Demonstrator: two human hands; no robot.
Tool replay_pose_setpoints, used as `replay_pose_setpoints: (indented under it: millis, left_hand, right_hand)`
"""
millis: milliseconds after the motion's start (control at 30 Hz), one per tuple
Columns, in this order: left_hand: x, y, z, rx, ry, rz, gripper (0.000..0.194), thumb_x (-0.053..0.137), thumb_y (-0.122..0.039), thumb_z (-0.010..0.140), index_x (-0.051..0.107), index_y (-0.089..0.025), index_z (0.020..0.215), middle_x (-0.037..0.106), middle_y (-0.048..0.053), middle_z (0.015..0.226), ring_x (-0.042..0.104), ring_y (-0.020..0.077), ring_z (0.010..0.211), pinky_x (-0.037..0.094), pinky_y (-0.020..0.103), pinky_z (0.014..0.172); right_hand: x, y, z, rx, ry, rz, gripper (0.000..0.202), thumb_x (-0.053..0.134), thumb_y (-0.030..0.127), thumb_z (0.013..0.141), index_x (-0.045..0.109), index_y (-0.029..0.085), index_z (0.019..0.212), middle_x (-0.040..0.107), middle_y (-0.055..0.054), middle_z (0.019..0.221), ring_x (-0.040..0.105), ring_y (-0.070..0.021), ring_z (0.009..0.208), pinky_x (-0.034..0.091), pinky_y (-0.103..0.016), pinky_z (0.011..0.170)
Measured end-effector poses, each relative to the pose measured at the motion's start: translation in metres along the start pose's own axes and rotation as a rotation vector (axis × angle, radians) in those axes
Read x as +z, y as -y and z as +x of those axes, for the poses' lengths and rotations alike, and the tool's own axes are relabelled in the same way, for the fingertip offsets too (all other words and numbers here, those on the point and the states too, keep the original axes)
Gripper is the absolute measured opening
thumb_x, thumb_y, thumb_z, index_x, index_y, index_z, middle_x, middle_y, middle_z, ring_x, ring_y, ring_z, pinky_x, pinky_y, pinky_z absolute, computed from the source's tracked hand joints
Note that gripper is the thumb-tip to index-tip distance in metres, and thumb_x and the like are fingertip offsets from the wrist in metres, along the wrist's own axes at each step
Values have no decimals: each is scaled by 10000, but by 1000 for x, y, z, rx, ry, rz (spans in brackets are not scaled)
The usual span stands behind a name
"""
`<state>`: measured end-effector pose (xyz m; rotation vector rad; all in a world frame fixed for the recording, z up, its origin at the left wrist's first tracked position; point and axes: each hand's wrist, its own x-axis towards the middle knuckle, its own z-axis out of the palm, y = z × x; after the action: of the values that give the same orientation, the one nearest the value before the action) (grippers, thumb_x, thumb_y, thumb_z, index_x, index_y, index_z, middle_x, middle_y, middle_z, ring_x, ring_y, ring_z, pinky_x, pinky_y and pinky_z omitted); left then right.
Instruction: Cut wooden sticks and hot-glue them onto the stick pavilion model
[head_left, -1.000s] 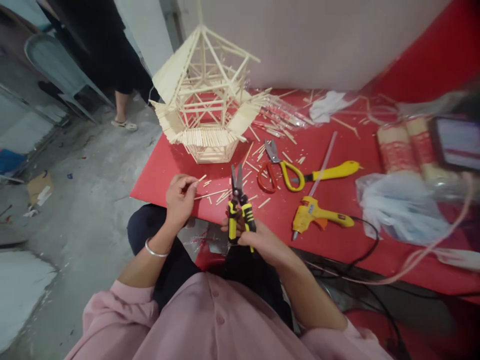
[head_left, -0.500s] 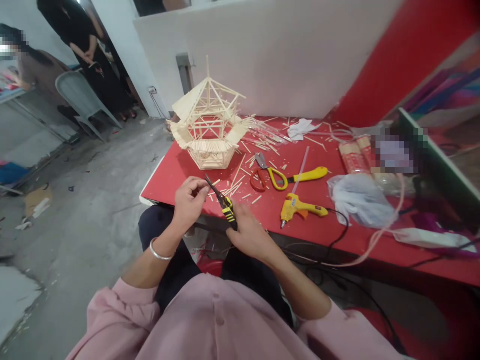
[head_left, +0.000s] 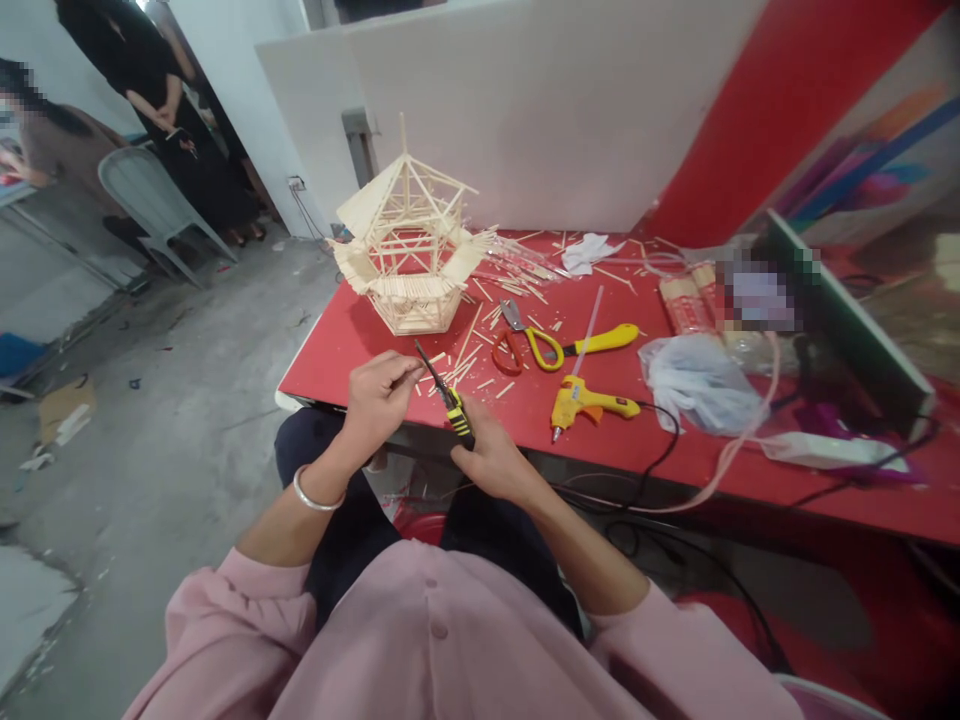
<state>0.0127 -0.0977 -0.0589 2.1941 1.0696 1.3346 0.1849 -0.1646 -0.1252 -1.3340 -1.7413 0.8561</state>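
My right hand [head_left: 491, 455] is wrapped round the black and yellow handles of long-nose pliers [head_left: 456, 410], whose dark, narrow jaws point up and left. Close to the jaws, my left hand [head_left: 381, 395] is closed in a pinch; what its fingertips hold is too small to make out. Both hands are above the near edge of the red table [head_left: 322, 375]. Just beyond them stands a pavilion-like model [head_left: 409, 255] built of thin pale wooden sticks, its pointed roof partly covered. Loose stick pieces [head_left: 465, 362] lie scattered beside it.
Scissors [head_left: 534, 342] with red and yellow handles, a yellow-handled knife [head_left: 606, 340] and a yellow glue gun [head_left: 589, 402] with its cord lie to the right. Farther right are a plastic bag [head_left: 697, 385] and wrapped stick bundles [head_left: 684, 305]. Two people are at the far left, near a chair [head_left: 146, 195].
The camera view has shifted slightly, so the table's things appear a little farther left. My hands keep nearly the same pose, with the left fingertips a bit closer to the pliers.
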Motion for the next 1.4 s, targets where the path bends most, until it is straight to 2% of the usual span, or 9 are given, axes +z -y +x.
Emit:
replay_pose_setpoints:
  millis: [200, 333, 467, 600, 733, 933, 1067, 1200, 1400]
  left_hand:
    - [-2, 1, 5, -169, 75, -90, 196, 607, -236, 844, 680, -180, 671, 599, 1, 599, 518, 121, 578, 396, 248, 559]
    - [-2, 3, 10, -472, 142, -333, 126, 670, -270, 746, 687, -168, 674, 571, -19, 539, 440, 86, 481, 340, 222, 474]
    - [-5, 7, 17, -779, 254, -609, 226, 779, -343, 640, 679, -145, 683, 544, -27, 505, 283, 28, 364, 183, 204, 377]
    - [-6, 13, 20, -917, 317, -707, 331, 863, -373, 550, 653, -136, 645, 533, -27, 495, 254, 4, 337, 147, 193, 361]
    - [-3, 20, 18, -841, 246, -662, 363, 869, -418, 568, 689, -137, 710, 508, -34, 493, 290, 20, 365, 179, 193, 366]
    - [-3, 22, 16, -587, 242, -447, 282, 795, -420, 681, 688, -160, 668, 497, -35, 499, 381, 67, 449, 279, 221, 413]
    - [-2, 29, 13, -546, 254, -422, 272, 762, -425, 712, 694, -164, 681, 525, -28, 511, 410, 78, 468, 334, 226, 442]
    - [5, 60, 9, -514, 207, -273, 219, 705, -397, 771, 725, -185, 722, 608, -8, 576, 504, 113, 532, 430, 245, 518]
    - [20, 118, -2, -374, 176, 161, 132, 670, -282, 801, 723, -190, 722, 697, 38, 714, 611, 170, 687, 462, 300, 678]
  right_hand:
    - [-1, -5, 2, 19, 18, 8, 605, 496, 131, 674, 481, 194, 1275, 616, -70, 1066, 571, -225, 985, 467, -399, 905]
    - [-1, -10, 4, 18, 33, -12, 608, 498, 125, 668, 477, 178, 1273, 603, -91, 1124, 558, -236, 1037, 454, -409, 940]
    - [-2, -15, 6, 7, 39, -25, 651, 506, 141, 676, 442, 174, 1323, 582, -110, 1179, 537, -254, 1098, 436, -426, 973]
    - [-1, -15, 6, 86, 52, -33, 541, 503, 141, 670, 509, 173, 1210, 604, -86, 1024, 564, -239, 948, 466, -394, 854]
    - [1, -14, 7, 79, 61, 73, 540, 501, 157, 646, 518, 197, 1184, 599, -69, 1044, 548, -226, 952, 456, -396, 870]
    - [2, -15, 2, 251, 181, 386, 272, 525, 184, 599, 529, 220, 869, 550, 30, 762, 508, -152, 704, 454, -316, 688]
    - [2, -9, -1, 523, 356, 941, 425, 579, 153, 526, 563, 211, 947, 601, 17, 821, 575, -147, 721, 490, -310, 685]
    - [2, -8, 9, 667, 507, 1378, 559, 555, 113, 502, 583, 205, 1053, 648, -8, 871, 624, -157, 769, 536, -364, 776]
    - [10, -23, 31, 833, 519, 1504, 433, 499, 115, 531, 574, 182, 952, 699, -64, 894, 666, -206, 819, 555, -460, 830]
